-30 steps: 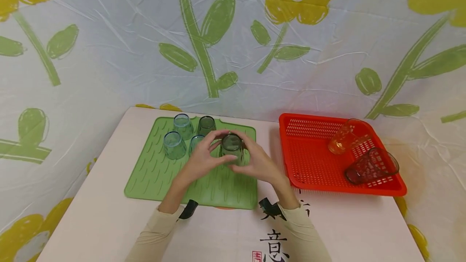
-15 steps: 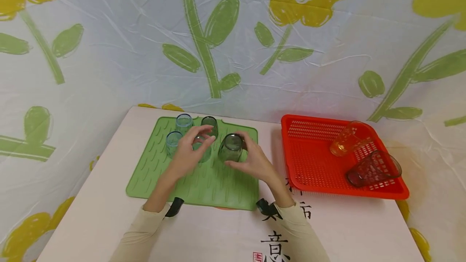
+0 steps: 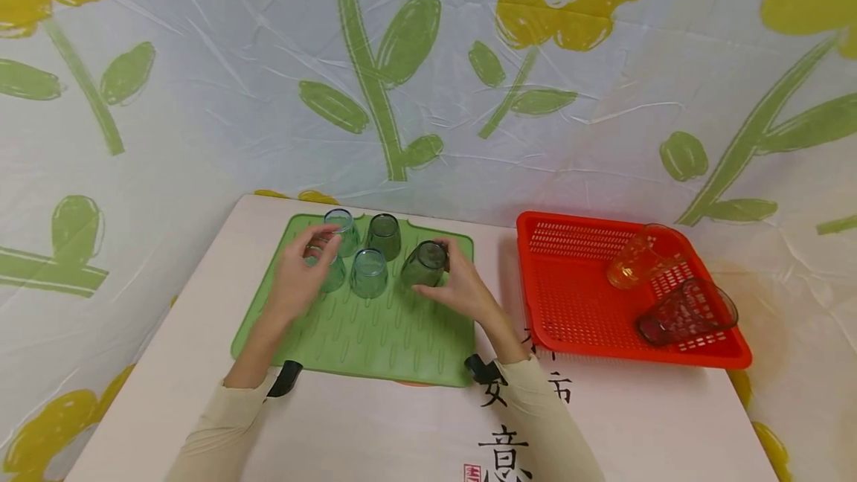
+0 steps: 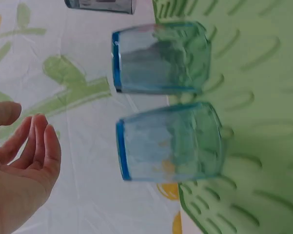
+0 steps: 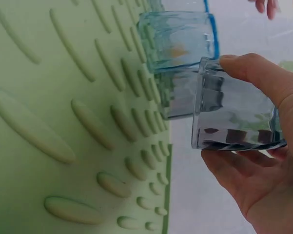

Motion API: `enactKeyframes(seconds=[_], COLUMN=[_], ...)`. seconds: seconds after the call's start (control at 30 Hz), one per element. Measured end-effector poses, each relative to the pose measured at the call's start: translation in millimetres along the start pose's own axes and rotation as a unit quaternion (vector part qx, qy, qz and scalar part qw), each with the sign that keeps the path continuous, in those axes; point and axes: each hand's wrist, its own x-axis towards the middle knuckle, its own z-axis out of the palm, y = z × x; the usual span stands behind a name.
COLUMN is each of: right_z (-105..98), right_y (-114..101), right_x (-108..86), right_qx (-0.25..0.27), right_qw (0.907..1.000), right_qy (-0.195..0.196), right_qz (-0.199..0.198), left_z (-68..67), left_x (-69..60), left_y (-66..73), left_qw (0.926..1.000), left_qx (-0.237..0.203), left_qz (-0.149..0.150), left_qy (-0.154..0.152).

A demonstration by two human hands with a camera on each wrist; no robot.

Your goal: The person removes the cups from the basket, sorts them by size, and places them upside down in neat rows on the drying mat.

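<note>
My right hand grips a dark grey glass, tilted above the green mat. In the right wrist view, the thumb and fingers of the right hand lie on opposite sides of that glass. Nothing is in my left hand, whose loosely curved fingers partly cover a blue-rimmed glass in the head view; the left wrist view shows the hand apart from two blue-rimmed glasses. Another blue-rimmed glass stands mid-mat, a dark one behind it.
A third blue-rimmed glass stands at the mat's back left. On the right, a red basket contains an amber-tinted glass and a dark reddish glass, both leaning. Flowered cloth hangs behind the table.
My left hand has come off the dark grey glass and moved left, past the middle blue-rimmed glass. The right hand has kept its grip, and the glass is tilted more.
</note>
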Motion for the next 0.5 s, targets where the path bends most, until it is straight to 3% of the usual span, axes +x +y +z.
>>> enactKeyframes(seconds=[0.27,0.5], right_z=[9,16], right_y=[2,5], right_x=[11.2,18.1], right_qx=[-0.052,-0.071], right_qw=[0.9984,0.9971], right_qy=[-0.004,-0.025], right_qz=[0.024,0.012], left_z=[-20.6,-34.7], left_x=[-0.1,2.3], left_y=[-13.2,-29.6], left_qw=[0.9975,0.99], left_qx=[0.059,0.118], left_qz=[-0.011,-0.032], left_qy=[0.038,0.07])
